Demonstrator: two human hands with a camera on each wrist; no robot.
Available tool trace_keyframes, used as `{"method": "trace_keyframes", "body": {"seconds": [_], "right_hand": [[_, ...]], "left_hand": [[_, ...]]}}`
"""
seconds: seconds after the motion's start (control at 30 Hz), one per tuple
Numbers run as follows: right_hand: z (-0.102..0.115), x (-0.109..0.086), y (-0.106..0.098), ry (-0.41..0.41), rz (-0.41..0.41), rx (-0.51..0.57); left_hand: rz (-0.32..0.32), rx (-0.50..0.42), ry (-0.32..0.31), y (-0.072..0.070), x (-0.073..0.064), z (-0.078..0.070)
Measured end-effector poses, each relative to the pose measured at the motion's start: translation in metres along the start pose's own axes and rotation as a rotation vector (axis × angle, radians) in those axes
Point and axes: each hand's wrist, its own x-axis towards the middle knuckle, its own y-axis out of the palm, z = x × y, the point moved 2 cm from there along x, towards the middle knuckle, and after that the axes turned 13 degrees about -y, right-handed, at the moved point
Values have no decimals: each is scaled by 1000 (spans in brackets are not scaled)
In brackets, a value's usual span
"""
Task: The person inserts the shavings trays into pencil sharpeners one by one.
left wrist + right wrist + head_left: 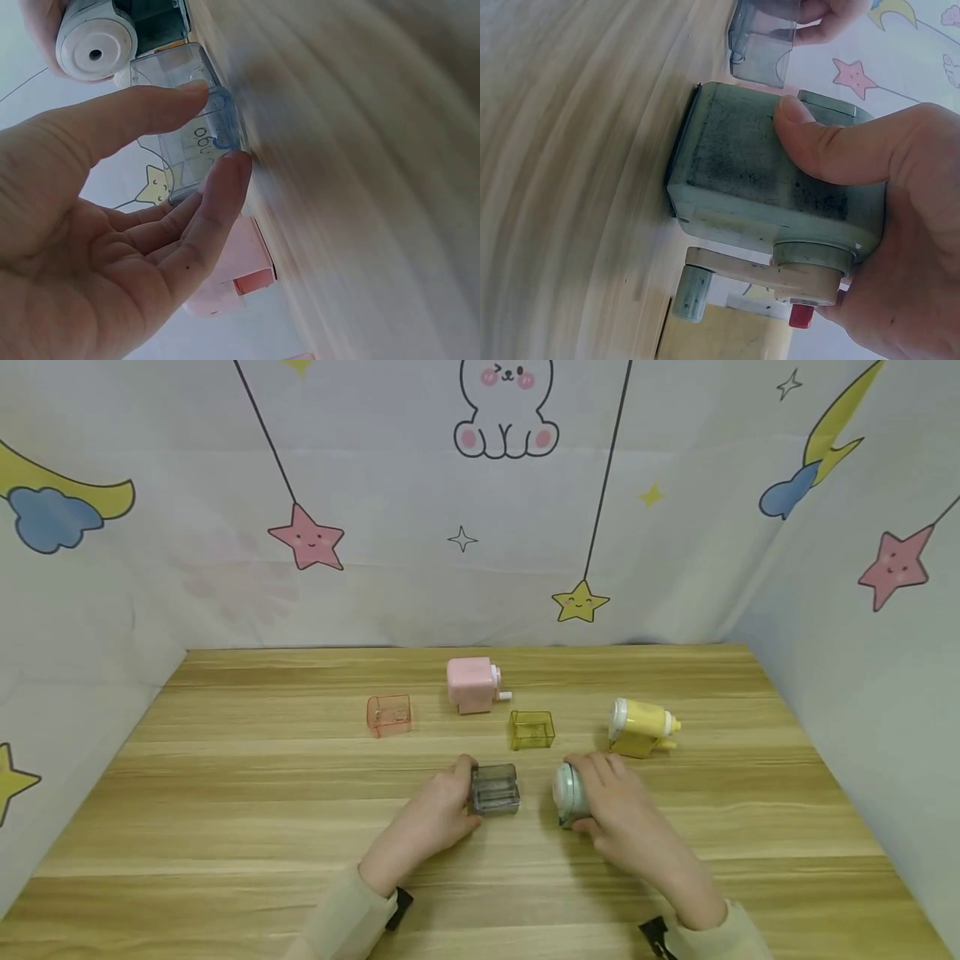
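Observation:
My left hand (429,817) pinches a clear grey shavings drawer (496,789) between thumb and fingers, low at the tabletop. In the left wrist view, the see-through drawer (169,69) has faint lettering on it. To its right, my right hand (624,814) grips a dull green crank pencil sharpener (570,793) round its body. Dark smudges mark the sharpener (731,161) in the right wrist view, and its crank handle (731,264) points toward the table. A short gap separates drawer and sharpener. The fingers behind the sharpener are mostly hidden.
Behind the hands stand a pink crank sharpener (472,683), a clear red drawer (390,717) and a clear yellow drawer (532,729). A yellow sharpener (643,720) is beyond the right hand. A patterned cloth (405,602) hangs along the back edge of the wooden table (247,793).

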Motion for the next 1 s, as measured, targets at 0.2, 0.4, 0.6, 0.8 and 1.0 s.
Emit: {"method": "trace_keyframes", "body": {"seconds": [0.2, 0.4, 0.6, 0.8, 1.0], "right_hand": [[2, 3, 2, -29, -12, -18], [4, 5, 2, -40, -20, -21], [7, 7, 3, -37, -16, -27], [8, 7, 4, -46, -16, -25], [10, 8, 4, -59, -23, -34]], "left_hand": [[6, 11, -3, 2, 1, -3], [-13, 30, 27, 4, 1, -6], [-22, 34, 32, 4, 1, -9], [-18, 50, 24, 5, 1, -9], [-7, 53, 23, 7, 2, -10]]}}
